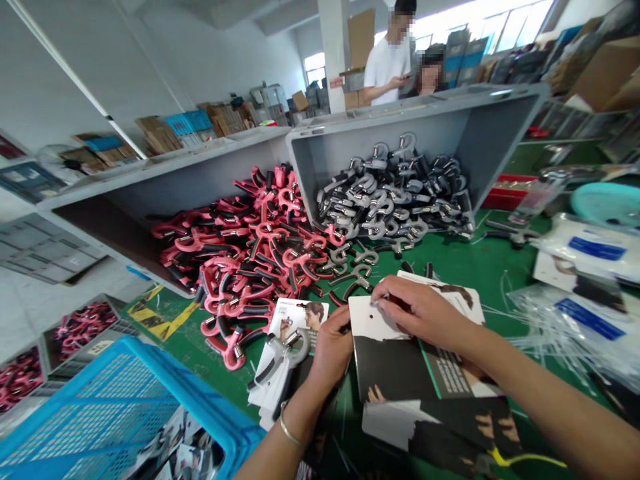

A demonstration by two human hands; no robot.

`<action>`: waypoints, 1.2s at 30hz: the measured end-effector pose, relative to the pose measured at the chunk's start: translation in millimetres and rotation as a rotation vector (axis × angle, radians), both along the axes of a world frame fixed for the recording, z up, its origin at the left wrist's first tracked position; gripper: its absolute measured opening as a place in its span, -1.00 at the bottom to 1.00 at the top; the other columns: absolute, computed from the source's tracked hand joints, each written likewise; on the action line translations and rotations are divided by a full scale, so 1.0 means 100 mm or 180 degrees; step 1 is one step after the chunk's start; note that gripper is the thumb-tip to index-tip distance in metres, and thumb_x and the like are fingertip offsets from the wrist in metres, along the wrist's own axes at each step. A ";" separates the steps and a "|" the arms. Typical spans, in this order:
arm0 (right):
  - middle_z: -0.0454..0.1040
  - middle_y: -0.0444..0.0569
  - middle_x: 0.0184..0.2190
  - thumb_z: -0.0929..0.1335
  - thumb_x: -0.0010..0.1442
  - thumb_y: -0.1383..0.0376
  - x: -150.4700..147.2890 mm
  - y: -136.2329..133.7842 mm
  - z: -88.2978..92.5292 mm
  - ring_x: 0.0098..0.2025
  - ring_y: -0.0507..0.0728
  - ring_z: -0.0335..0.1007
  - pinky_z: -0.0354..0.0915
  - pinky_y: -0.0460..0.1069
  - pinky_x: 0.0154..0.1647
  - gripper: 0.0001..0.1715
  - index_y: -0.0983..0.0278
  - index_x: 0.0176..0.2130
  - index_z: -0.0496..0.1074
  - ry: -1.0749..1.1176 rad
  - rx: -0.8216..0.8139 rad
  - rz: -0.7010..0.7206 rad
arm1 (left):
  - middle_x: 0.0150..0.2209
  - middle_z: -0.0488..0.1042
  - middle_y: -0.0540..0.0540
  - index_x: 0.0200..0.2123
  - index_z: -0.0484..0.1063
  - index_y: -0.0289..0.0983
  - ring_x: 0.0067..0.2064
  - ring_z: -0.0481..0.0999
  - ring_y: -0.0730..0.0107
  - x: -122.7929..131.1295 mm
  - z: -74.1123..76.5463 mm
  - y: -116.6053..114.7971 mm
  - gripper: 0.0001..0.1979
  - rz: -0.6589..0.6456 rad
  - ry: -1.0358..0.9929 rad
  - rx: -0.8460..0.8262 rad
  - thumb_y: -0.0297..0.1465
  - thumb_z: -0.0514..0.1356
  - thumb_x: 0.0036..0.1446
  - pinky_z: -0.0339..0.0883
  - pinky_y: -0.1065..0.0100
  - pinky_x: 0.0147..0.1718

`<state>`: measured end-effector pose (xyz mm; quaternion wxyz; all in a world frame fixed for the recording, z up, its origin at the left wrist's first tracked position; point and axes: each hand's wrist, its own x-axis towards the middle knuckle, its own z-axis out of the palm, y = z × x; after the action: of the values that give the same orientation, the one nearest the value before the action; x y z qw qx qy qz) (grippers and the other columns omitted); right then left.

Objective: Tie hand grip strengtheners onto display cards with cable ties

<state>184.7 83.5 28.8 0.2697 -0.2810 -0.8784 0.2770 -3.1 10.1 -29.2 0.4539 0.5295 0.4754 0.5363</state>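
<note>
My left hand (pixel 331 347) is closed at the left edge of a printed cardboard card (pixel 395 367), its fingertips partly hidden by the card. Over the card's top, my right hand (pixel 417 308) pinches its fingers together close to a small punched hole; what is between them is too small to make out. Beneath lies another printed card (pixel 395 423), with a yellow strip by its lower right. Left of my left hand, a grey hand grip (pixel 293 353) with a metal spring lies on a stack of white-topped cards (pixel 283 310).
A tipped grey crate (pixel 165 157) spills pink hand grips (pixel 265 247); a second crate (pixel 500 127) holds grey hand grips (pixel 385 193). A blue basket (pixel 130 393) stands front left. White cable ties (pixel 540 333) and plastic bags (pixel 590 247) lie right. Two people are behind the crates.
</note>
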 end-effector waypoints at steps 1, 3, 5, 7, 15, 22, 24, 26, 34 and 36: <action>0.47 -0.05 -0.19 0.25 0.34 0.37 0.01 0.01 -0.01 -0.18 0.10 0.37 0.21 -0.02 -0.12 -0.81 0.22 -0.12 0.42 0.0000 0.0029 0.0063 | -0.07 0.57 -0.08 -0.22 0.65 -0.18 0.03 0.48 0.17 0.00 -0.01 0.02 -0.79 -0.0067 -0.0043 -0.0030 -0.47 0.23 0.11 0.29 0.24 0.07; 0.46 -0.03 -0.18 0.21 0.34 0.41 0.02 0.01 -0.02 -0.15 0.12 0.37 0.22 0.00 -0.08 -0.75 0.22 -0.11 0.44 0.0002 0.0086 0.0136 | -0.07 0.57 -0.08 -0.24 0.63 -0.20 0.03 0.48 0.18 -0.01 -0.04 0.05 -0.82 -0.0048 -0.0131 -0.0062 -0.46 0.25 0.11 0.29 0.25 0.07; 0.45 -0.02 -0.20 0.19 0.34 0.43 0.03 0.00 -0.02 -0.15 0.13 0.37 0.22 0.01 -0.07 -0.71 0.23 -0.13 0.45 -0.0028 0.0116 0.0152 | -0.10 0.58 -0.08 -0.27 0.61 -0.23 0.01 0.50 0.20 -0.01 -0.06 0.08 -0.87 0.0111 -0.0241 -0.0127 -0.44 0.27 0.08 0.31 0.27 0.03; 0.45 -0.03 -0.22 0.23 0.32 0.40 0.02 -0.02 -0.01 -0.21 0.12 0.37 0.23 0.00 -0.13 -0.76 0.22 -0.12 0.46 -0.0156 0.0134 0.0048 | -0.15 0.59 -0.09 -0.24 0.55 -0.25 -0.04 0.52 0.21 0.01 -0.08 0.09 -0.84 0.0248 -0.0420 -0.0236 -0.42 0.32 0.04 0.35 0.27 -0.03; 0.46 -0.08 -0.27 0.34 0.32 0.26 -0.03 -0.03 -0.04 -0.22 0.09 0.39 0.22 -0.04 -0.16 -0.88 0.21 -0.24 0.49 -0.0255 0.0133 -0.0032 | -0.09 0.58 -0.15 0.07 0.33 -0.25 -0.15 0.57 0.31 -0.08 -0.04 -0.02 -0.56 0.0004 -0.1270 -0.0569 -0.31 0.30 0.13 0.37 0.35 -0.15; 0.39 -0.22 -0.55 0.32 0.33 0.22 -0.02 -0.09 0.06 -0.52 -0.03 0.32 0.21 -0.13 -0.45 -0.83 0.23 -0.28 0.45 0.0906 -0.0916 -0.0208 | -0.37 0.52 -0.03 -0.03 0.50 -0.29 -0.41 0.44 0.45 -0.24 0.14 0.38 -0.61 -0.0464 -0.0395 -0.0802 -0.20 0.31 0.13 0.30 0.45 -0.40; 0.41 -0.20 -0.52 0.33 0.32 0.19 0.09 -0.13 0.13 -0.54 -0.03 0.31 0.21 -0.13 -0.51 -0.84 0.22 -0.25 0.45 0.1354 -0.0888 -0.0284 | -0.43 0.50 -0.02 -0.15 0.54 -0.32 -0.44 0.43 0.46 -0.20 0.23 0.42 -0.68 -0.0633 -0.0598 -0.1033 -0.22 0.33 0.10 0.30 0.46 -0.41; 0.46 -0.16 -0.43 0.28 0.37 0.18 0.33 -0.09 0.15 -0.57 -0.03 0.26 0.19 -0.12 -0.56 -0.83 0.18 -0.14 0.42 0.1947 -0.0618 -0.0696 | -0.42 0.51 -0.01 -0.22 0.52 -0.30 -0.43 0.46 0.46 -0.17 0.31 0.31 -0.73 -0.0345 -0.0778 -0.1071 -0.23 0.34 0.09 0.32 0.47 -0.40; 0.54 0.05 -0.23 0.23 0.32 0.25 1.36 1.04 -0.71 -0.36 0.11 0.40 0.34 0.02 -0.29 -0.70 0.23 -0.02 0.44 -0.0468 0.0347 -0.1387 | -0.58 0.39 0.08 0.12 0.40 -0.24 -0.59 0.35 0.49 0.02 0.19 -0.60 -0.37 -0.0333 -0.0338 -0.1609 -0.10 0.36 0.01 0.10 0.50 -0.62; 0.55 0.08 -0.14 0.37 0.18 0.27 1.33 1.22 -0.95 -0.21 0.17 0.43 0.31 0.05 -0.12 -0.75 0.23 -0.11 0.51 -0.0846 0.0322 -0.1018 | -0.60 0.36 0.08 0.13 0.41 -0.24 -0.59 0.32 0.49 0.08 0.15 -0.66 -0.34 -0.0095 -0.0553 -0.1605 -0.07 0.35 0.01 0.09 0.48 -0.61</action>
<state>317.8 205.5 -66.0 0.2058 -0.4370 -0.8632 0.1467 4.6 -56.0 -14.0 0.6184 0.3587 0.5453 0.4377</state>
